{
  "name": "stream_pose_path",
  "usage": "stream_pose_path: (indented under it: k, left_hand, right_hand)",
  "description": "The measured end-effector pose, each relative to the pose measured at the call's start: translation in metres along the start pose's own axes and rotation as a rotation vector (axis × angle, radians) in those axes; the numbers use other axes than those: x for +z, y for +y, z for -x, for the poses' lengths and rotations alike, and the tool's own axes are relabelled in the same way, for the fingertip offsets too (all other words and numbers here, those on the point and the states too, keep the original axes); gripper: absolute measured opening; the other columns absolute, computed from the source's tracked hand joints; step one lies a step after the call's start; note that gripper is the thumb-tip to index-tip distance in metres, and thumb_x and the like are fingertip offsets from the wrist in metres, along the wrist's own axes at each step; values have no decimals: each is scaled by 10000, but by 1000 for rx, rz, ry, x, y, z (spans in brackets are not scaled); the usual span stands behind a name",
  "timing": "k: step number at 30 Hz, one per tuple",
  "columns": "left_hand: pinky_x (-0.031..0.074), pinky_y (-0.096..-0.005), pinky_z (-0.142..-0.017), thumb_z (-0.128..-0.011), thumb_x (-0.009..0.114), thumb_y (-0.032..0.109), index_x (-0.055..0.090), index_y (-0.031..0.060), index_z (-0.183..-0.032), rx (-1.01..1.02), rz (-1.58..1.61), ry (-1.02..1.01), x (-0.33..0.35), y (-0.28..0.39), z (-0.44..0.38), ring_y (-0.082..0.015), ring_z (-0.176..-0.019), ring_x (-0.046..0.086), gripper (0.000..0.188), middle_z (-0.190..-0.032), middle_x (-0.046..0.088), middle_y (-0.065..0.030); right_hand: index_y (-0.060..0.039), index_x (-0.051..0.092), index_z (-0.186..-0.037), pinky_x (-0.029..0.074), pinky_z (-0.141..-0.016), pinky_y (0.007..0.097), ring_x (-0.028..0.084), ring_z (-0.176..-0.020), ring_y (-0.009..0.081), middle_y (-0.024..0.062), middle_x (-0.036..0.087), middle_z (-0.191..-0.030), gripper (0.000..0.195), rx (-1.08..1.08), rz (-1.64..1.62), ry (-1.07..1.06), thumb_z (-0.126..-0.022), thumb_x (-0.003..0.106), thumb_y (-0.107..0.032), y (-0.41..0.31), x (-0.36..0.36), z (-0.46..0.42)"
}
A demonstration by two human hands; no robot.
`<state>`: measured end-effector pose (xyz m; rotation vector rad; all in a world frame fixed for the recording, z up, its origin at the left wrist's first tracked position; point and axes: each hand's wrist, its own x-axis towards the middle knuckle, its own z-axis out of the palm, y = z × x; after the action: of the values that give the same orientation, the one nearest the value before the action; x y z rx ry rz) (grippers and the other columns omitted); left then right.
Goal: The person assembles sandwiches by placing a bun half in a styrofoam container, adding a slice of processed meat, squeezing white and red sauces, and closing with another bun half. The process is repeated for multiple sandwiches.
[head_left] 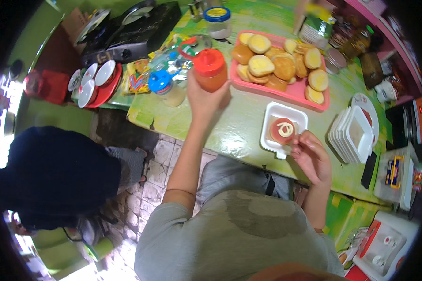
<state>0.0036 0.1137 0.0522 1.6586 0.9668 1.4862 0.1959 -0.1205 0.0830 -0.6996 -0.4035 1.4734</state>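
My left hand (208, 96) is wrapped around a squeeze bottle (210, 70) of orange-red sauce with a red cap, at the table's left. Beside it stands a second squeeze bottle (166, 89) with a blue cap and pale contents. My right hand (311, 154) is at the near right corner of an open white foam box (267, 140), fingers loosely curled; whether they touch the box is unclear. Inside the box lies a bun half topped with a round pink meat slice (278, 131), which carries a swirl of cream-coloured sauce (286, 130).
A pink tray (263, 88) of bun halves (260, 66) lies behind the box. Stacked foam boxes (355, 133) lean beside a plate (367, 100) at right. A gas stove (133, 45) and bowls (105, 73) occupy the left. A person in dark clothing (63, 172) is at my left.
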Motion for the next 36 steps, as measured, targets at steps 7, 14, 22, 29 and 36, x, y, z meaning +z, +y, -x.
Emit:
stream_pose_path:
  k: [7, 14, 22, 29, 36]
  left_hand:
    - [441, -422, -911, -593, 842, 246, 566, 72, -1125, 558, -131, -342, 6, 47, 19, -336, -1056, 574, 625, -1099, 612, -126]
    - [405, -469, -961, -625, 785, 255, 629, 183, -1173, 855, -5, -520, 33, 100, 30, -352, -1139, 507, 575, -1289, 530, -107]
    - [360, -454, -999, -659, 764, 205, 629, 178, -1196, 925, -197, -551, 51, 102, 38, -328, -1132, 471, 555, -1329, 484, -108]
    - [453, -275, -735, -855, 625, 57, 553, 10, -1161, -199, 117, -463, 52, 18, 57, -126, -845, 552, 318, -1040, 598, -84]
    - [393, -176, -556, -871, 589, 11, 571, -5, -1057, -519, 207, -652, 56, 17, 78, -21, -636, 471, 187, -876, 558, -21]
  right_hand:
    - [1, 563, -1167, 477, -769, 299, 600, -935, 174, 112, 622, -1137, 404, 228, -82, -21, -969, 462, -336, 27, -16, -21]
    - [-6, 427, -1350, 495, -939, 401, 590, -1122, 252, 150, 568, -1266, 656, 142, -351, -203, -969, 397, -539, 1, 22, -35]
    - [-11, 435, -1309, 557, -832, 423, 623, -1042, 294, 169, 595, -1158, 552, -121, -168, -58, -912, 585, -364, -32, 16, -43]
    - [33, 462, -1266, 564, -840, 395, 641, -1014, 248, 198, 612, -1146, 551, -535, 306, 200, -902, 573, -365, -73, 2, -71]
    - [-13, 431, -1283, 501, -830, 347, 581, -919, 217, 115, 584, -1046, 620, -800, 522, 229, -816, 673, -339, -75, 24, -61]
